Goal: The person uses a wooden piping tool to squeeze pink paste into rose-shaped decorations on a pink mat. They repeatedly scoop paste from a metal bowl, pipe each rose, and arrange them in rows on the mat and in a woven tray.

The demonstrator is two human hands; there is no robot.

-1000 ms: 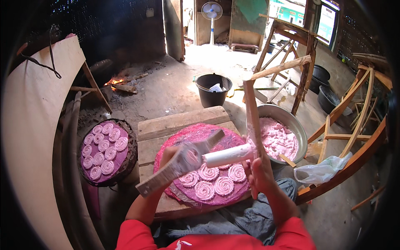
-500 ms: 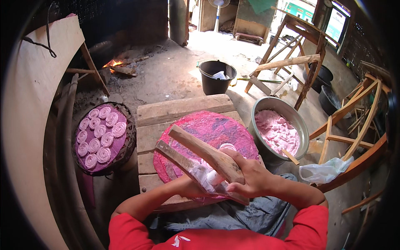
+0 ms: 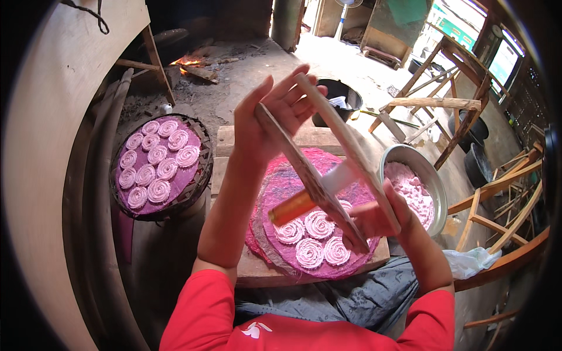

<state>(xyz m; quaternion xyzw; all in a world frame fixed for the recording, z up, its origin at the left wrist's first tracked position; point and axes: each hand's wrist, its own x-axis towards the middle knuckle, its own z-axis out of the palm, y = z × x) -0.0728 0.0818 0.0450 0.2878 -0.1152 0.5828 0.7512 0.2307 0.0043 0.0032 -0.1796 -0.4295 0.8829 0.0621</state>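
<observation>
Over the table I hold a wooden hand press [image 3: 316,187] tilted, its two long bars joined by a white tube, with an amber cylinder sticking out. My left hand [image 3: 272,114] is at the far ends of the bars, fingers partly bent around them. My right hand [image 3: 380,219] closes on the near ends. Beneath, several pink dough rosettes [image 3: 310,253] lie on a round magenta mat [image 3: 272,251]. The press and my right hand hide part of them. More magenta sheets show under the mat on the wooden table [image 3: 225,142].
At the left, a round basket [image 3: 205,164] holds a magenta mat with several rosettes. A metal basin [image 3: 442,202] of pink dough stands at the right. Further off are a black bucket [image 3: 345,96], a small fire [image 3: 186,61] and wooden frames [image 3: 436,102]. A plastic bag [image 3: 471,262] lies right.
The press has been lifted and turned above the mat, showing its amber cylinder and the rosettes below. My left hand has moved up to the far ends. The whole view has shifted.
</observation>
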